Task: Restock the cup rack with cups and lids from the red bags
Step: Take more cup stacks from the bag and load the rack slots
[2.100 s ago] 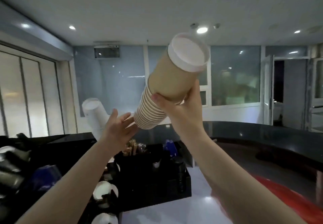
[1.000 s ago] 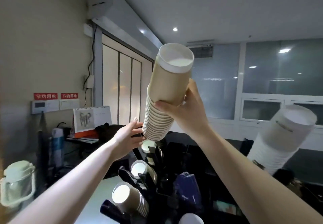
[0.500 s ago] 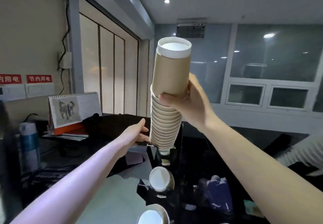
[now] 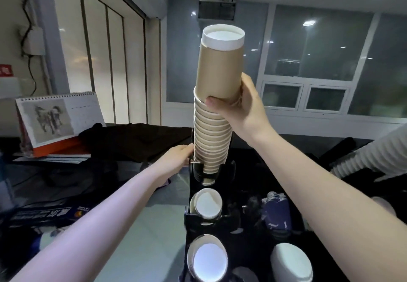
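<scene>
right hand (image 4: 244,112) gripping cup stack (image 4: 217,96), upright

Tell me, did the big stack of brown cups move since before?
Yes. The stack of brown cups came down toward the black cup rack; its bottom end now sits in the rack's top slot.

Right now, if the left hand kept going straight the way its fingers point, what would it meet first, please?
The left hand points right, at the lower rims of the brown cup stack, just above the black rack. It would meet the stack first; it looks practically touching already, though depth is unclear.
</scene>
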Demonstrator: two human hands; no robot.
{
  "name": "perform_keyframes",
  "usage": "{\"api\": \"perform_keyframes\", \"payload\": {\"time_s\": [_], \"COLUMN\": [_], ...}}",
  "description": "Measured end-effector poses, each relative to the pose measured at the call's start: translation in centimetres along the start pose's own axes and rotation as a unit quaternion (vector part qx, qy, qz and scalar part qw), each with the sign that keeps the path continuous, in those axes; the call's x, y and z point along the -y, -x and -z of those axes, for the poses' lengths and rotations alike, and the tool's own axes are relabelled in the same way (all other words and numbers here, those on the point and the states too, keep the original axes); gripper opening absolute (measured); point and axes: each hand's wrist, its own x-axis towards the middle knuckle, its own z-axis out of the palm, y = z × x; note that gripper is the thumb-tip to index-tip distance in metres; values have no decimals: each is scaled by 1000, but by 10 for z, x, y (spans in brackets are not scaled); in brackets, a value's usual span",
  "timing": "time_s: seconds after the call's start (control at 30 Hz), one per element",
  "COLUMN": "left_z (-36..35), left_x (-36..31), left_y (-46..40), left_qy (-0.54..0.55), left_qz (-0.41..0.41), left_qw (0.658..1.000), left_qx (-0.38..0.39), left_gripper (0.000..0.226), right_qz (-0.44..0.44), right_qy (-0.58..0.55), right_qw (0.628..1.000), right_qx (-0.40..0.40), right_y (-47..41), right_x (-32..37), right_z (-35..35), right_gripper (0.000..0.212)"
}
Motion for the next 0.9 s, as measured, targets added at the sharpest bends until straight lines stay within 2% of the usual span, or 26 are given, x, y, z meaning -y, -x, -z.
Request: {"api": "perform_keyframes", "payload": {"time_s": [0.2, 0.33, 0.4, 0.5, 0.57, 0.63, 0.73, 0.9], "left_z": [1, 2, 4, 5, 4, 2, -1, -8], "left_x": [5, 12, 11, 4, 1, 1, 0, -3], "left_y": [5, 7, 10, 18, 21, 21, 20, 21], "left_qy": [9, -24, -21, 6, -6, -34, -62, -37], "left_qz": [-18, -65, -112, -170, -199, -214, -227, -255], "left_qw": [999, 998, 993, 985, 980, 976, 971, 966], "left_qx": [42, 0, -23, -15, -4, -11, -32, -10], "left_gripper": [30, 28, 33, 57, 64, 65, 55, 57], "right_qz": [0, -39, -63, -82, -88, -90, -87, -51], "right_qy": [84, 46, 29, 16, 3, -7, 0, 28], "right_qw": [996, 998, 997, 996, 996, 996, 996, 997], "right_qx": [37, 36, 37, 29, 22, 12, 2, -41], "right_y": [15, 33, 41, 47, 49, 53, 58, 67], "right_x": [-12, -30, -38, -44, -46, -48, -52, -62], "right_z": [-15, -12, -10, -8, -10, -13, -16, -22], "right_gripper": [84, 85, 92, 99, 99, 100, 101, 87]}}
